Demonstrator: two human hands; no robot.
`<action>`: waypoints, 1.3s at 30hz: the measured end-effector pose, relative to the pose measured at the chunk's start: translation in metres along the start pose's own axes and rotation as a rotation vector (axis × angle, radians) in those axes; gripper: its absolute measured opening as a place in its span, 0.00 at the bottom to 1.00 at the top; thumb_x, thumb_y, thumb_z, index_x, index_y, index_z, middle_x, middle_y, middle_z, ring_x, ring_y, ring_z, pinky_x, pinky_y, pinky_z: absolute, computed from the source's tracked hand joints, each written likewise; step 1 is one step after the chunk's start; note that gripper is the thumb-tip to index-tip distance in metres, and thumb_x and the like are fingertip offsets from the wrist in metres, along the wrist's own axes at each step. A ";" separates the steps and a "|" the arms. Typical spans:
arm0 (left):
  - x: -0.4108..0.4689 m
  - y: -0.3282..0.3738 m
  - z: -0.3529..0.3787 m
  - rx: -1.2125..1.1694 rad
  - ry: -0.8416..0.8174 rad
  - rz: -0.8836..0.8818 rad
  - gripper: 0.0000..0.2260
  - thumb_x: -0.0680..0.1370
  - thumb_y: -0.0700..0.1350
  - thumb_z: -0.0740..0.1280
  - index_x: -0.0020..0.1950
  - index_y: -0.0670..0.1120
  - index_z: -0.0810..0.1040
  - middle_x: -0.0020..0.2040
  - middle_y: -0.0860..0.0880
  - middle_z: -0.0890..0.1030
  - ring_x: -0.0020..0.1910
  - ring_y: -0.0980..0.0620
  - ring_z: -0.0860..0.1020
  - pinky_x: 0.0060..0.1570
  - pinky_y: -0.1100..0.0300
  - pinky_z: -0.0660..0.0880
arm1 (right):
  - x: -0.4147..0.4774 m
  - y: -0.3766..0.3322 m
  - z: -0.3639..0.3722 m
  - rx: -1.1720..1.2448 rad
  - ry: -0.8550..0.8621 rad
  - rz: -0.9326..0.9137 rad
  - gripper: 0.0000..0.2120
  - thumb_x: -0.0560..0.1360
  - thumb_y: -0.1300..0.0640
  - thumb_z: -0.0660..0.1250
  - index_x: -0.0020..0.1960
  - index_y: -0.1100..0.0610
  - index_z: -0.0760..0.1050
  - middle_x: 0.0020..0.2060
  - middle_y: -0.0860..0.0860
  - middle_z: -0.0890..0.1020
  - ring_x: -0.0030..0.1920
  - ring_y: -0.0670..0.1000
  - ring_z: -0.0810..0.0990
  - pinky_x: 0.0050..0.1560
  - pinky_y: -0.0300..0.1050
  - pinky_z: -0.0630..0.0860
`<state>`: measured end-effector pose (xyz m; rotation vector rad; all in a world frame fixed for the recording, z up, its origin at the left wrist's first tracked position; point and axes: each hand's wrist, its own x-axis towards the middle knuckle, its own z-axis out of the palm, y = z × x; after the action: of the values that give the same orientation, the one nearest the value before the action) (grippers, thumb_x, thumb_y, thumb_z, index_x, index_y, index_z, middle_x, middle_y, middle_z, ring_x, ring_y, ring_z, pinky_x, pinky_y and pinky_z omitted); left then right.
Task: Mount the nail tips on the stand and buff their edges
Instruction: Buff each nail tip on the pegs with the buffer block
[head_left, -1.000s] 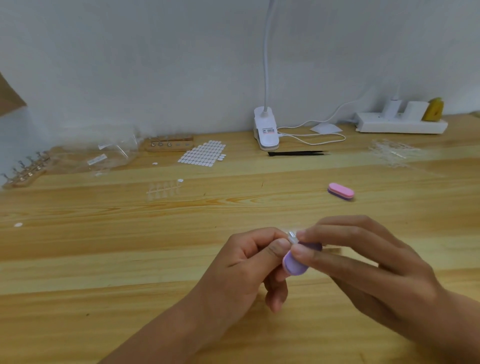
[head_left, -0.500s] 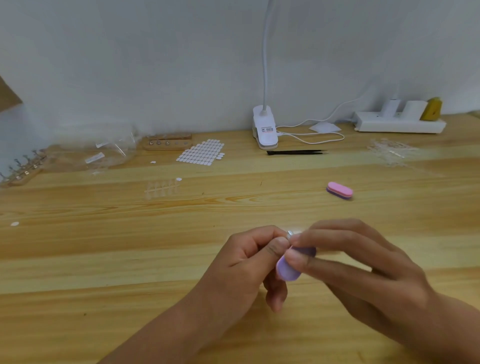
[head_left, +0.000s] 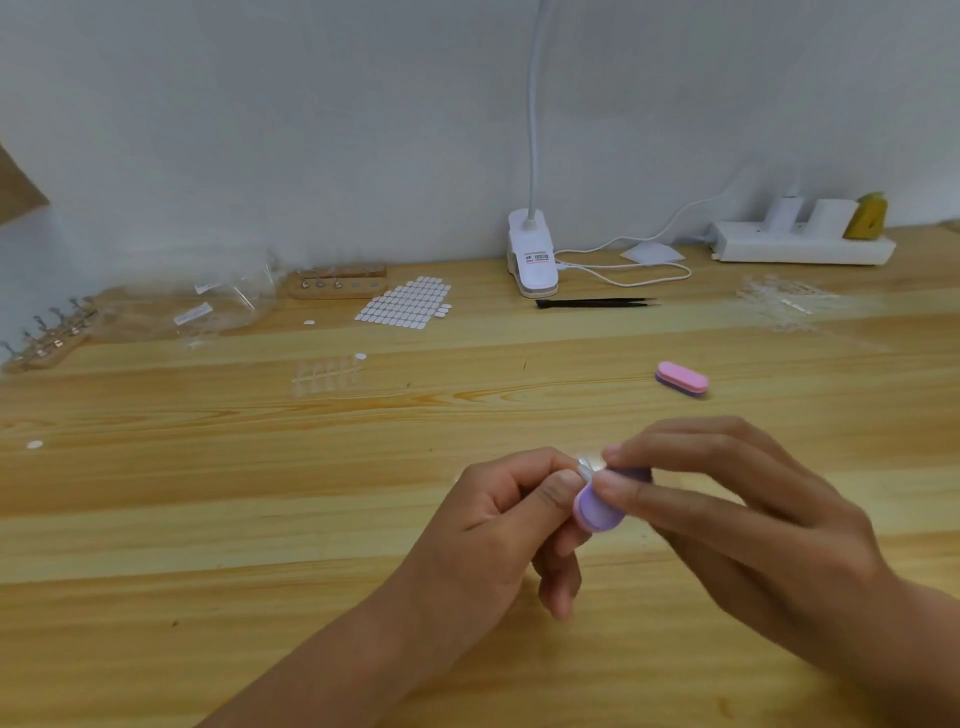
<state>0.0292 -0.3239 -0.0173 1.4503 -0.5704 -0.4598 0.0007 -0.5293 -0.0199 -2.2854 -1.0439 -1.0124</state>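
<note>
- The left hand (head_left: 498, 519) keeps a narrow grip. Thumb and forefinger pinch a small, glossy, clear nail tip (head_left: 587, 464), held just above the front middle of the surface.
- The right hand (head_left: 727, 509) has its grip around a lilac buffer block (head_left: 600, 512). The block is matte and foam-like with rounded ends, and its upper end is right at the nail tip.
- The surface (head_left: 208, 519) is pale wooden planks with streaky grain.
- Farther back on the right lies a pink buffer block (head_left: 682, 378), oval, with a purple underlayer.
- Left of middle lies a strip of clear nail tips (head_left: 324, 371), nearly see-through.
- Behind them are a sheet of white oval tabs (head_left: 405, 309) in rows, thin black tweezers (head_left: 592, 302), a wooden stand (head_left: 337, 283) with metal pegs, and crinkled clear bags (head_left: 208, 306).
- At the far left edge is a second wooden stand with metal clips (head_left: 49, 340).
- By the wall stand a white clip lamp (head_left: 532, 254) with a slender neck and a white power strip (head_left: 800, 247).
</note>
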 end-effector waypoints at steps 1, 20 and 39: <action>0.000 -0.001 0.001 0.007 0.002 -0.002 0.13 0.81 0.47 0.59 0.45 0.39 0.77 0.33 0.47 0.72 0.24 0.52 0.73 0.29 0.62 0.72 | -0.001 -0.002 0.003 0.017 -0.009 -0.018 0.20 0.70 0.74 0.69 0.60 0.62 0.79 0.55 0.56 0.81 0.56 0.53 0.79 0.58 0.42 0.73; 0.000 0.000 0.000 0.008 0.013 0.005 0.13 0.81 0.47 0.60 0.43 0.43 0.79 0.34 0.45 0.76 0.25 0.50 0.75 0.29 0.60 0.73 | -0.001 -0.009 0.004 0.025 -0.027 -0.071 0.16 0.74 0.72 0.66 0.60 0.62 0.79 0.57 0.55 0.81 0.57 0.53 0.79 0.58 0.42 0.74; 0.002 -0.006 0.001 0.127 0.131 0.142 0.10 0.80 0.45 0.63 0.47 0.44 0.83 0.41 0.52 0.81 0.36 0.57 0.76 0.32 0.62 0.74 | -0.002 -0.007 0.005 -0.004 -0.013 -0.025 0.17 0.73 0.73 0.67 0.60 0.62 0.80 0.54 0.57 0.81 0.56 0.52 0.80 0.59 0.41 0.73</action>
<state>0.0304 -0.3264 -0.0235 1.5366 -0.6016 -0.2179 -0.0037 -0.5227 -0.0244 -2.2904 -1.0793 -1.0114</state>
